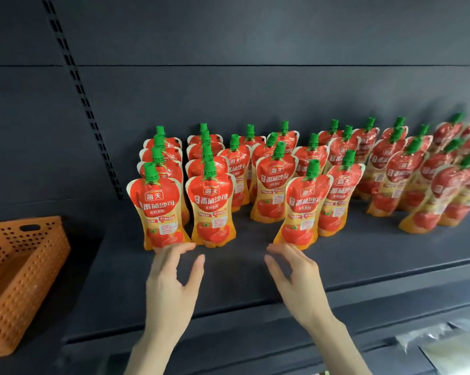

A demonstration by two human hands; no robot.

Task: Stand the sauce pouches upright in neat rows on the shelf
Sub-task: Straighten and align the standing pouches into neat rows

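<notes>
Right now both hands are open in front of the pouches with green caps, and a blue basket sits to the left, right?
Not quite: the basket is orange, not blue, as the head view shows. The rest holds: left hand and right hand are open before the green-capped pouches.

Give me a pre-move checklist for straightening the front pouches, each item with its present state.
1. Left hand empty: ok, open, fingertips at the base of the front-left pouch.
2. Right hand empty: ok, open, by the leaning pouch.
3. Front pouches upright: not ok, that one tilts.
4. Front row continuous: not ok, gap beside the second pouch.
5. Shelf in front bare: ok.
6. Orange basket empty: cannot tell, partly out of view.
</notes>
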